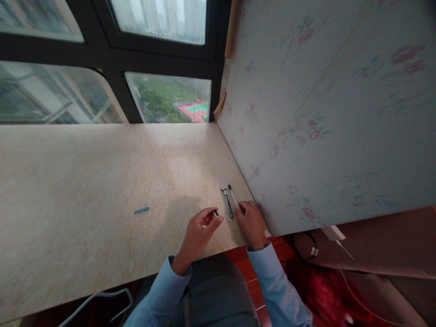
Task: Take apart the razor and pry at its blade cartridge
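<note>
1. my left hand [200, 229] is above the near part of the pale, marbled ledge [91, 181], thumb and fingertips brought together on a small dark green piece [215, 213]; only a bit of it shows between them, so i can't tell its full shape.
2. my right hand [251, 222] is at the ledge's right edge, close to the wall, with its fingers bent around the near end of a slim white stick [233, 196]. the stick's dark tip points away from me, towards the window. whether my fingers are clamped on it or only resting there, i cannot tell.
3. a razor [227, 203] lies on the ledge just left of the white stick, its head at the far end and its dark and silver handle running back between my two hands. neither hand seems to be holding it.
4. off to the left, well apart from both hands, a small teal piece [141, 210] lies by itself on the ledge, slightly slanted.
5. both my forearms are in light blue sleeves [172, 286], and between them shows dark grey cloth [218, 290].
6. to my right stands a wall [323, 113] papered with faded pink flowers; ahead is a dark window frame [112, 59], with trees and a red and green court [195, 110] outside.
7. down at the lower left, a bent pale tube [98, 297] shows below the ledge.
</note>
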### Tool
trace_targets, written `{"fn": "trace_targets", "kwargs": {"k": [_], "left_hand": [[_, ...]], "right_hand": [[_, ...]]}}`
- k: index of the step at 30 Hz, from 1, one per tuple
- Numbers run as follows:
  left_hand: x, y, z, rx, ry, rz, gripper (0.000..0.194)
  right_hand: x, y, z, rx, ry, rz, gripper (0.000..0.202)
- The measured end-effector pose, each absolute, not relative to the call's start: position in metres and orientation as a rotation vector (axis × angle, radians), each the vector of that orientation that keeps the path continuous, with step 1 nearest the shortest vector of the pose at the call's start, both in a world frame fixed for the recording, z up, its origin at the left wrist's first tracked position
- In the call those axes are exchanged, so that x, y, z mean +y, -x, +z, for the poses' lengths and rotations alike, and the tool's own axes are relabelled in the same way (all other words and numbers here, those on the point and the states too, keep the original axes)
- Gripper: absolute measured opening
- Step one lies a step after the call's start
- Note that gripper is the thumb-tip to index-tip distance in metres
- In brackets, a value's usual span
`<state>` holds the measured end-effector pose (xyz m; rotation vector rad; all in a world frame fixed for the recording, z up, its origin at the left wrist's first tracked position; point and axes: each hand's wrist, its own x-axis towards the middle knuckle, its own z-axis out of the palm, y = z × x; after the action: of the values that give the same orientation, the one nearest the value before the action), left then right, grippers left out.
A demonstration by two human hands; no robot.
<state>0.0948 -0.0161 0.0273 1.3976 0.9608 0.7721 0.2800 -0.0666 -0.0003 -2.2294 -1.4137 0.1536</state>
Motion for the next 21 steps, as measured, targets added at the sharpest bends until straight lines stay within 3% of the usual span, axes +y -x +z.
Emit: {"fn": "trace_targets", "kwargs": {"k": [6, 12, 21], "left_hand": [[-0.019, -0.096, 0.023, 0.962, -1.511, 0.810, 0.041], [-0.013, -0.128, 0.039, 1.077, -2.139, 0.825, 0.036], [-0.020, -0.193, 0.047, 0.968, -2.523, 0.161, 0.039]], "right_hand": [[-0.100, -0.286, -0.010, -1.268, 2.060, 0.220, 0.030], [-0.151, -0.281, -0.030, -1.122, 1.868, 0.186, 0.027], [-0.178, -0.274, -0.046, -1.037, 1.720, 0.276, 0.015]]}}
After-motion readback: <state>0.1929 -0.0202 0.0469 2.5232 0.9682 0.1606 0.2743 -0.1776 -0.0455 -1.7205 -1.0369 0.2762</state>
